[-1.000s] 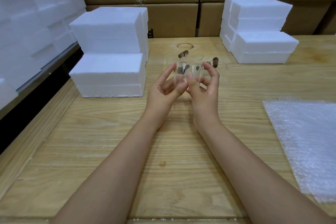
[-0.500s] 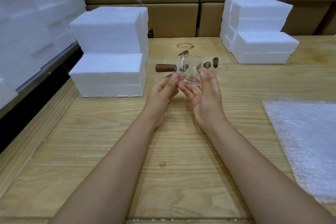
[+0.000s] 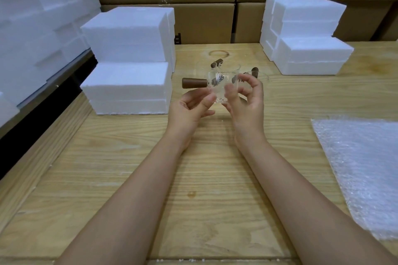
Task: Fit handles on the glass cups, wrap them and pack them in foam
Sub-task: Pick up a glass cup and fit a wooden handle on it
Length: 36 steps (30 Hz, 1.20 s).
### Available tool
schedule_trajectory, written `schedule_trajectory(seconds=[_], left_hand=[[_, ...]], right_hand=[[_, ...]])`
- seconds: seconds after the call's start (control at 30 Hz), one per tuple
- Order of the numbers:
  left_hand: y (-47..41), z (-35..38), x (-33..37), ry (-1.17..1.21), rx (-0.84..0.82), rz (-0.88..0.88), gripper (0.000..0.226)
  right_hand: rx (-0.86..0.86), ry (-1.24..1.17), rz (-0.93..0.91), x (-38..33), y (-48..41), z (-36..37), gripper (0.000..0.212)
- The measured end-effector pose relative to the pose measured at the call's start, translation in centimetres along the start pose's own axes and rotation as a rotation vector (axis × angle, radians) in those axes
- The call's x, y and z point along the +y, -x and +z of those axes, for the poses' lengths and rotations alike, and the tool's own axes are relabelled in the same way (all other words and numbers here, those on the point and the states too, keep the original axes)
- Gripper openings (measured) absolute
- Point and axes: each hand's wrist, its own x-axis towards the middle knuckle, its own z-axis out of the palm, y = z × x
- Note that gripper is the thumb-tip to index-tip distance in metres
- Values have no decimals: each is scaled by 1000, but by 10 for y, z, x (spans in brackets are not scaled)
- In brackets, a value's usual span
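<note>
A clear glass cup (image 3: 220, 87) is held up above the wooden table (image 3: 133, 157), with a brown wooden handle (image 3: 194, 83) sticking out of its left side. My left hand (image 3: 191, 108) touches the cup's lower left with its fingertips. My right hand (image 3: 247, 103) grips the cup's right side, thumb and fingers curled round the glass. Behind the cup, more glass cups stand on the table, with a brown handle (image 3: 217, 63) and another brown handle (image 3: 254, 71) showing; their glass outlines are faint.
White foam blocks (image 3: 127, 71) are stacked at the left of the table, and a second foam stack (image 3: 310, 45) at the back right. A bubble wrap sheet (image 3: 370, 168) lies at the right. Cardboard boxes (image 3: 204, 21) line the back, with more foam (image 3: 32, 28) at the far left.
The cup has been turned between my hands, so its brown handle now points left. My right fingers have shifted up around the cup's right side.
</note>
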Motion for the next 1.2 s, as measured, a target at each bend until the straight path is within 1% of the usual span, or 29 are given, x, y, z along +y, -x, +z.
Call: schedule_trajectory(seconds=[0.03, 0.1, 0.23, 0.3, 0.37, 0.47, 0.5, 0.53, 0.6, 0.63, 0.67, 0.73, 0.8, 0.83, 0.93, 1.0, 1.03, 1.1, 1.2], left_hand=[[0, -1, -1, -26, 0, 21, 18], [0, -1, -1, -62, -3, 60, 22], [1, -1, -1, -102, 4, 136, 31], [2, -2, 0, -91, -1, 141, 34], [2, -2, 2, -47, -4, 104, 50], [1, -2, 5, 66, -70, -3, 93], [1, -3, 5, 98, -105, -46, 98], [2, -3, 5, 109, -152, -74, 90], [3, -2, 3, 82, -236, -89, 48], [4, -2, 2, 68, -247, -76, 31], [5, -1, 3, 56, -234, -66, 25], [6, -1, 5, 64, -192, -71, 33], [6, 1, 8, 73, -152, -86, 41], [6, 1, 8, 69, -133, -92, 43], [6, 2, 8, 72, -76, -94, 46], [6, 2, 10, 85, -50, -90, 54], [7, 3, 10, 84, -39, -83, 57], [7, 3, 9, 64, -27, -66, 54], [6, 3, 6, 65, -47, -55, 46]], right_hand=[[-11, 21, 8, 1, 2, 1, 38], [-15, -32, 56, 1, 4, 2, 41], [-20, -256, 184, -2, 2, 1, 34], [-34, -341, 226, -3, 0, 0, 34], [-57, -396, 257, -6, 0, 0, 38], [-102, -439, 302, -10, 3, 2, 50], [-113, -440, 323, -11, 4, 3, 49], [-123, -431, 342, -10, 4, 3, 46], [-140, -408, 371, -8, 3, 3, 41], [-149, -405, 383, -7, 3, 3, 40], [-159, -400, 391, -7, 3, 3, 39], [-172, -347, 371, -7, 3, 3, 38], [-145, -234, 310, -6, 2, 3, 34], [-110, -148, 257, -5, 2, 3, 31], [-20, 147, 23, -1, 2, 0, 24], [-45, 265, -72, 4, 2, -2, 25], [-64, 301, -82, 5, 1, -2, 26], [-94, 268, -56, 6, 1, 0, 28], [-124, 79, -4, 8, -1, 3, 26]])
